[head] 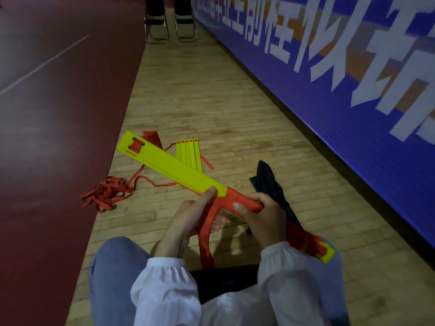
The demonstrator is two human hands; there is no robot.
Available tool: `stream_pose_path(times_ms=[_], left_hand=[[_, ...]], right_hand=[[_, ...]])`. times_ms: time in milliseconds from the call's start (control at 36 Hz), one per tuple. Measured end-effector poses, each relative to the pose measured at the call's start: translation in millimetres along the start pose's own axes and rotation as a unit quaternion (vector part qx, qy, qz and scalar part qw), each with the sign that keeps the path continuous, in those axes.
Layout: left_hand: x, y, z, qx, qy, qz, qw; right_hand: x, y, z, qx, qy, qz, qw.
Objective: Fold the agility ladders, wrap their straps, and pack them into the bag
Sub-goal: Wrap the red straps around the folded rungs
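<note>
A person sits on the wooden floor (211, 95) and holds 1 folded ladder (179, 168), a flat stack of yellow rungs, slanting from upper left to lower right above their lap. A red strap (235, 196) is wound around its middle.

The left hand (188, 215) grips the stack from below. Its thumb lies on top at the edge of the yellow part, and its fingers (219, 223) are curled under and clamped on the stack. The right hand (263, 215) grips the strap-wrapped section just beside it, with its fingers (256, 197) curled over the far edge and the thumb pressed on the red winding. A loop of the strap hangs down between the 2 hands.

A second ladder (189, 156) lies folded on the floor behind the held one. Its loose straps (106, 194) trail left into a tangle at the edge of a dark red mat (58, 114). A black bag (268, 182) lies flat on the floor beyond the right hand. A blue banner (329, 109) runs along the right side, and 2 chairs (156, 27) stand at the far end.
</note>
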State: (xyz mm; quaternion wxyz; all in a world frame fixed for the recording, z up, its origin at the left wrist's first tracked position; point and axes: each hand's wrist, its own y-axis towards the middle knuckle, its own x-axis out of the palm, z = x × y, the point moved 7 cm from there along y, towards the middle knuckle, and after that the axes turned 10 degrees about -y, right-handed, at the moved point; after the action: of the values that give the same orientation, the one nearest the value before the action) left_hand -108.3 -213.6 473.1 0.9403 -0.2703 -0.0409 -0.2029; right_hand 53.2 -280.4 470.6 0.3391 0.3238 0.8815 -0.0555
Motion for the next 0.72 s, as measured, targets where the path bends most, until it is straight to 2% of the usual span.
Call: stream_pose_path(times_ms=[194,417,500,611,722], left_hand=[[-6,3,-4,0.005,0.004,0.037,0.999],[-7,4,-2,0.022,-0.007,0.073,0.997],[-8,3,0,0.042,-0.009,0.087,0.995],[-8,-1,7,0.084,0.016,0.084,0.993],[-4,-1,9,0.102,0.026,0.067,0.992]], right_hand=[[7,1,4,-0.004,-0.006,-0.003,1.0],[12,1,1,-0.048,-0.019,-0.009,0.999],[13,1,-3,-0.058,-0.021,-0.034,0.998],[14,0,-5,-0.042,-0.018,-0.105,0.993],[19,-3,0,-0.036,-0.062,-0.159,0.985]])
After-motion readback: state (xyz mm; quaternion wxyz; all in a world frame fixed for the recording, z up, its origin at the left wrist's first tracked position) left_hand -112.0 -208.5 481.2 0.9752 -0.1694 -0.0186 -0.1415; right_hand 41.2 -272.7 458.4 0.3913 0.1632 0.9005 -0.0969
